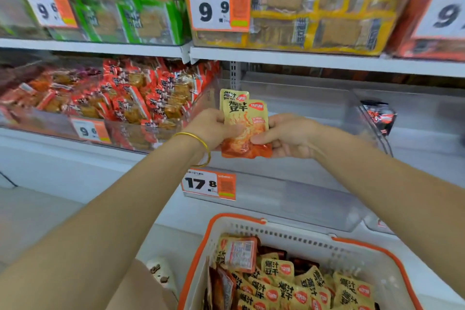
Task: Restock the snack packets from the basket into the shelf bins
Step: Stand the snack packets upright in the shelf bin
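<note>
Both grips are closed on one small stack of yellow snack packets point(247, 121). The left hand point(214, 128), a gold bangle point(201, 143) on its wrist, pinches the stack's left edge, and the right hand point(286, 136) pinches its lower right corner with the thumb on the front. At least two packets show, held upright, one fanned out behind the other. They hang in front of the clear bin point(314, 108) on the middle shelf, above its price tag point(208, 184), and are not yet let go. Through the bin's walls I can make out no packet of this kind, so the filling looks barely begun. Near, below the arms, the basket point(236, 219) holds a deep heap point(289, 284) of the same yellow packets, with some darker ones among them, so most of the work seems left. Left of the clear bin, a bin of red packets point(130, 98) looks well filled. To the right, a dark packet point(380, 116) leans in the next bin.
</note>
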`<state>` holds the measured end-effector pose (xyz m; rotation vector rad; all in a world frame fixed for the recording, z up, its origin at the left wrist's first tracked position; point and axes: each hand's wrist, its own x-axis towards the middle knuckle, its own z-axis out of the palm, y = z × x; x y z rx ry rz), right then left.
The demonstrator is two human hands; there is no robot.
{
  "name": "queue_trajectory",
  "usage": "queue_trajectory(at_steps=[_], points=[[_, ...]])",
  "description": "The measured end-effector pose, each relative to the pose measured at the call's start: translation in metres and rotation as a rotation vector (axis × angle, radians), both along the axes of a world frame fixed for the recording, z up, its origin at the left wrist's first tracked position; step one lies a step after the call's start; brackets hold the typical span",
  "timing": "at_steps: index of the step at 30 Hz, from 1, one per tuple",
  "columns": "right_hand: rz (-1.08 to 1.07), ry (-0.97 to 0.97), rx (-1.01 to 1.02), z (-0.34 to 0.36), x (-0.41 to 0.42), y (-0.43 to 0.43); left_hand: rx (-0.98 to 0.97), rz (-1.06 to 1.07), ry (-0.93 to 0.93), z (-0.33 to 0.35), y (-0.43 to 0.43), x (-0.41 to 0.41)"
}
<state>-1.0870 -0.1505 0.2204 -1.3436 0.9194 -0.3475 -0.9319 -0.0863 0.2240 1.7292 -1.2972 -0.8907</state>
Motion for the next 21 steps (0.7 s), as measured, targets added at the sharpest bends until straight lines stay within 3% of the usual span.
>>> queue_trajectory(at_steps=[5, 10, 14, 16, 21], points=[[-0.018, 0.224, -0.149, -0.007, 0.008, -0.025, -0.004, 0.060, -0.088, -0.004, -0.030, 0.010], [-0.165, 0.140, -0.073, -0.016, 0.021, -0.045, -0.001, -0.003, -0.282, -0.006, -0.047, 0.020], [-0.428, 0.175, -0.238, -0.033, 0.031, -0.079, 0.098, -0.096, -0.765, -0.001, -0.048, 0.029], [-0.461, 0.251, -0.307, -0.042, 0.039, -0.092, 0.174, -0.230, -0.950, -0.001, -0.047, 0.031], [-0.369, 0.322, -0.385, -0.067, 0.079, -0.106, 0.289, -0.390, -1.077, -0.018, -0.051, 0.029]])
